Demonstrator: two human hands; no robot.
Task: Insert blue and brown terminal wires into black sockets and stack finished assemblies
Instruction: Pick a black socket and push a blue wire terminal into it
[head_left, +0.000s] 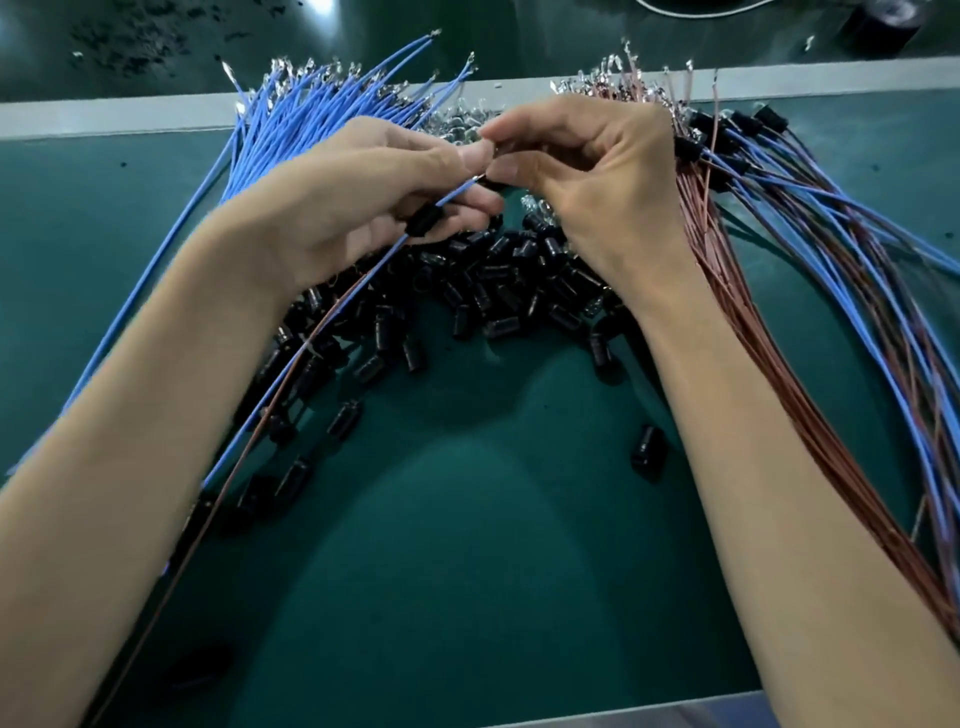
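My left hand (384, 182) grips a blue wire (291, 379) and a thin brown wire (218, 499) that trail down to the lower left; a black socket (423, 224) sits threaded on them just below my fingers. My right hand (587, 161) pinches the wire tips against my left thumb, and a small dark part shows between the fingertips. Loose black sockets (498, 291) lie heaped on the green mat under both hands. A bundle of blue wires (311, 114) fans out at the upper left.
Brown wires (727, 291) lie along the right, and finished assemblies (810, 208) with black sockets are stacked at the far right. A single socket (649, 447) lies apart on the green mat (467, 571). A pale strip (104, 117) borders the mat's far edge.
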